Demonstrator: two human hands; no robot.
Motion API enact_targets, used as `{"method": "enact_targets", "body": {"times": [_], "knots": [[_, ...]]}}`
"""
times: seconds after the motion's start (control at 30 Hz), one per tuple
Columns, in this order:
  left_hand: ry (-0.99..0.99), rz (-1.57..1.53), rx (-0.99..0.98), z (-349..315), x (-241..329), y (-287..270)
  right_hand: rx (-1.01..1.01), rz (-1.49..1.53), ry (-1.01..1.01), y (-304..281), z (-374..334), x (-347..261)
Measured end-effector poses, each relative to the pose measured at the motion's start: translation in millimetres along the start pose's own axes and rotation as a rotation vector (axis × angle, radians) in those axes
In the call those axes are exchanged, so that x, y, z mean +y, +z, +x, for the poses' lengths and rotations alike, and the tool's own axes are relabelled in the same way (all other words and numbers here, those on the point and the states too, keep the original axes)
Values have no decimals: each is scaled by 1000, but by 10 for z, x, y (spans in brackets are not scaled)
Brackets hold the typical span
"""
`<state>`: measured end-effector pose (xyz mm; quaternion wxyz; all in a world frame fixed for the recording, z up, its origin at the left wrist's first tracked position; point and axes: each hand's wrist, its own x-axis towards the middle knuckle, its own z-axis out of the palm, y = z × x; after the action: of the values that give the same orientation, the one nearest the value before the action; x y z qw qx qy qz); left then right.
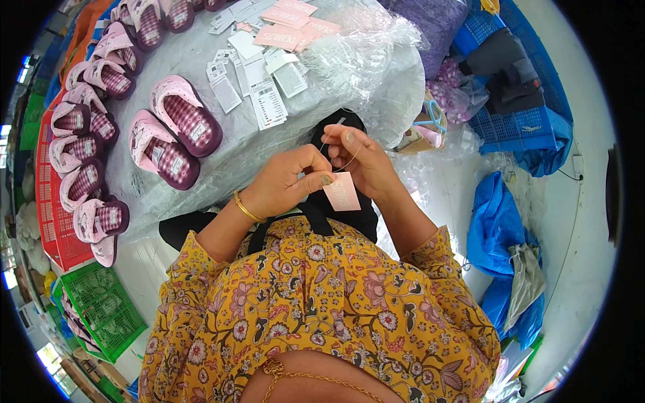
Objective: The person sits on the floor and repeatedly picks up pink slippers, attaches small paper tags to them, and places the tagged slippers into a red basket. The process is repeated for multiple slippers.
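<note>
A pink hang tag (342, 193) hangs below my fingers in front of my lap. My left hand (290, 180) pinches its upper edge between thumb and forefinger. Just to the right, my right hand (359, 158) is closed on a thin looped string (351, 160) that runs to the tag. On the table to the left lies a pair of pink slippers (176, 134) with dark plum soles and checked insoles. Farther back are pink tags (289, 25) and white barcode labels (265, 101), spread in loose piles.
Many more slippers (86, 134) line the table's left edge, beside a red crate (57, 208). A green crate (111, 312) stands at lower left. Clear plastic (376, 50) covers the far right of the table. Blue crates (521, 127) and a blue sheet (497, 221) are at right.
</note>
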<state>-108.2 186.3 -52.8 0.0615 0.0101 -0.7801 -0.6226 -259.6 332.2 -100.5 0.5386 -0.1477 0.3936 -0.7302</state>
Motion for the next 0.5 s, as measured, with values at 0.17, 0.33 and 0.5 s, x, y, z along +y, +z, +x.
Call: {"method": "enact_targets", "body": {"times": [0.17, 0.33, 0.5], "knots": [[-65, -30, -23, -26, -27, 51, 26, 91, -66, 22, 104, -6], [-212, -248, 259, -16, -31, 55, 103, 351, -61, -57, 138, -93], [-234, -282, 357, 20, -44, -62, 422, -368, -298, -305, 50, -362]]}}
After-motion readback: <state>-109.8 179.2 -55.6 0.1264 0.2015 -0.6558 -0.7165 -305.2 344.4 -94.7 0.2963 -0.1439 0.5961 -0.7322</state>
